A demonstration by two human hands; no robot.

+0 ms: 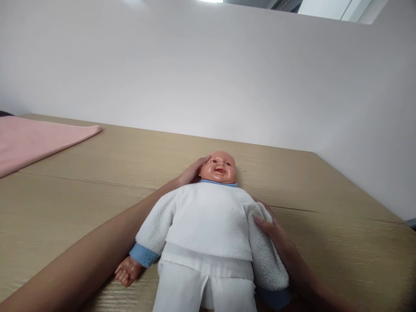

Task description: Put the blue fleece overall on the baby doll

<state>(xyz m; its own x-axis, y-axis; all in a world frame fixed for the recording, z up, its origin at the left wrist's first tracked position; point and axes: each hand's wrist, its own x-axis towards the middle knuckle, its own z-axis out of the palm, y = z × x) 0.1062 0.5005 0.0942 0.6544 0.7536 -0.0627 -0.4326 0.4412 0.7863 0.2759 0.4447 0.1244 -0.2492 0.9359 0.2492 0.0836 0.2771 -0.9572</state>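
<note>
Below all fingers, one wooden table [341, 242]. Between the fingers, one doll [208, 229], face up; probably light, soft-bodied, slick and stiff at the head [224, 168]; best held behind head and back. Beyond the left fingers, far leftward, one pink cloth [39, 141]. Two hands: left hand [194, 171] holding the head's side, right hand [276, 232] gripping one sleeve [268, 262]; rear fingers hidden, spread untellable.

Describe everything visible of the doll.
The doll has a smooth, glossy, plastic-looking bald head and a fluffy white top with blue collar and cuffs, over white trousers. It appears to lie face up on the table, head farthest from the camera; one curled fist shows, and its legs leave the picture's bottom edge. The left hand cups its head; the right hand grips a sleeve.
</note>
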